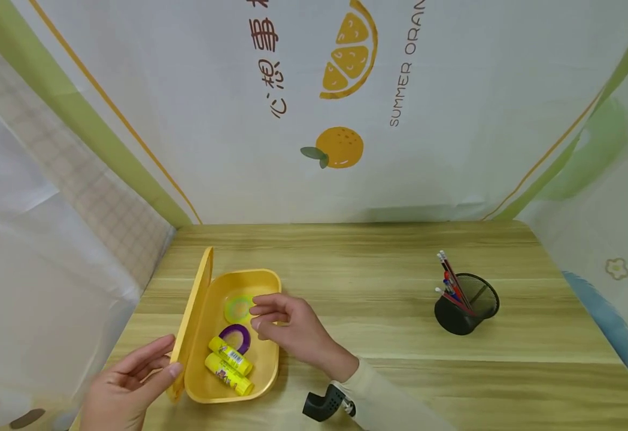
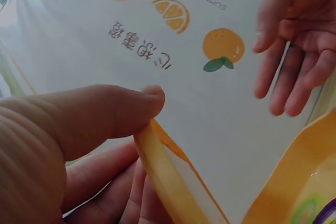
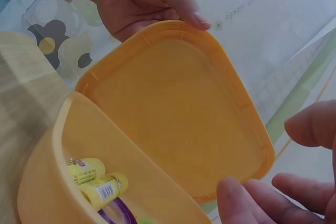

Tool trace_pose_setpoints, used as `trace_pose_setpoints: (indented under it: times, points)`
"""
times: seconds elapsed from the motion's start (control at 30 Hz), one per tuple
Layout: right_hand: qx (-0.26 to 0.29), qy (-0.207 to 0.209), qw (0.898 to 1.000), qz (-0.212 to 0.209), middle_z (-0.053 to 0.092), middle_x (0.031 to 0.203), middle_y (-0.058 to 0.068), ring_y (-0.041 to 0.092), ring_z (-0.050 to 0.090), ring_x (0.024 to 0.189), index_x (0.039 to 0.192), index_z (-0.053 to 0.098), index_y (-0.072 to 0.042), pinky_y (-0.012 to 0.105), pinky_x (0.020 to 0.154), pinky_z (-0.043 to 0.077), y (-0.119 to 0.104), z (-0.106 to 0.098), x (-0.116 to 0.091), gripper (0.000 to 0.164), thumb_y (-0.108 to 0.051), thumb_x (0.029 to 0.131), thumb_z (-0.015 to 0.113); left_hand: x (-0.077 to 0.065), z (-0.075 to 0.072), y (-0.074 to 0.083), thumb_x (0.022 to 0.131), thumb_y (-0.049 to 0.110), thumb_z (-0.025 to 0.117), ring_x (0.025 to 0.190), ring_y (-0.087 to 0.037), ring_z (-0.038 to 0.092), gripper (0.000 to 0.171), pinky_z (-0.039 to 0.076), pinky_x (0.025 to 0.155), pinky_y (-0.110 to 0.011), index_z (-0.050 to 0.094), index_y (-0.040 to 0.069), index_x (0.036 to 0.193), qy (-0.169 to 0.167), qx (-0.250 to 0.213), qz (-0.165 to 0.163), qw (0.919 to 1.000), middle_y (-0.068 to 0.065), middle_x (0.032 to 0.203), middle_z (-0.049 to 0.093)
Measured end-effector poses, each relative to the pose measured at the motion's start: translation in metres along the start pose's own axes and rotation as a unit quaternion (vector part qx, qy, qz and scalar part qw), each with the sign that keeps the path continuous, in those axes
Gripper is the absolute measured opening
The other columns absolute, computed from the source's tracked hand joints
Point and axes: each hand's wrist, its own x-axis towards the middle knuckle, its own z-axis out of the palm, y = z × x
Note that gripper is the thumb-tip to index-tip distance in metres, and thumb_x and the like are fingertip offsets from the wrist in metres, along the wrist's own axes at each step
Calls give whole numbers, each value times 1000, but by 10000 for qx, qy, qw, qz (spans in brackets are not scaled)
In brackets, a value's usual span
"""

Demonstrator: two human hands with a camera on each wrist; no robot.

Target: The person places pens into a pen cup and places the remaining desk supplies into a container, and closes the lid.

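Note:
My left hand (image 1: 127, 383) pinches the yellow lid (image 3: 173, 114) at its edge, thumb on one side and fingers on the other. The lid stands nearly upright along the left side of a yellow plastic box (image 1: 265, 383). Over the box's right rim hovers my right hand (image 1: 292, 329), its fingers loosely bent with nothing between them. Inside the box lie two yellow glue sticks (image 1: 230, 374), side by side. Beyond them are a purple tape ring (image 1: 245, 340) and a pale green tape ring (image 1: 236, 309).
A black mesh pen holder (image 1: 456, 317) with several pencils and pens (image 1: 452, 281) stands tilted on the right of the wooden table (image 1: 367, 269). A white printed cloth (image 1: 227, 167) hangs behind the table. A black wrist mount (image 1: 324, 404) sits by my right sleeve.

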Motion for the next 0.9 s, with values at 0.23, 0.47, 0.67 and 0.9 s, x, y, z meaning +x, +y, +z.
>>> trace_pose_setpoints:
  times: [0.23,0.47,0.67,0.9]
  points:
    - [314,-2,9995,53,71,132,16,13,73,100,142,62,-2,29,84,64,-3,11,4,47,-17,99,71,-7,28,1,82,-9,86,82,-6,71,45,60,72,-17,78,4,124,151,790,-323,9962,11,102,80]
    - [937,-25,9953,238,68,137,18,30,75,108,147,58,-2,35,83,65,-4,26,7,51,-13,100,73,-11,45,-3,78,-6,90,81,-6,69,48,60,76,-17,76,-2,123,193,1063,-206,9939,9,98,80]
    - [1147,13,9925,411,75,120,14,31,78,100,144,61,-3,40,81,65,-4,40,6,48,-10,99,74,-13,55,-6,77,-2,92,82,-7,70,50,59,77,-16,75,-3,124,170,1469,-110,9890,8,97,79]
    - [1251,104,9908,512,78,106,13,25,79,92,136,66,-2,41,77,66,0,45,5,40,-6,97,75,-15,63,-8,77,2,93,86,-9,71,50,60,78,-18,76,0,124,17,1734,-196,9847,6,99,78]
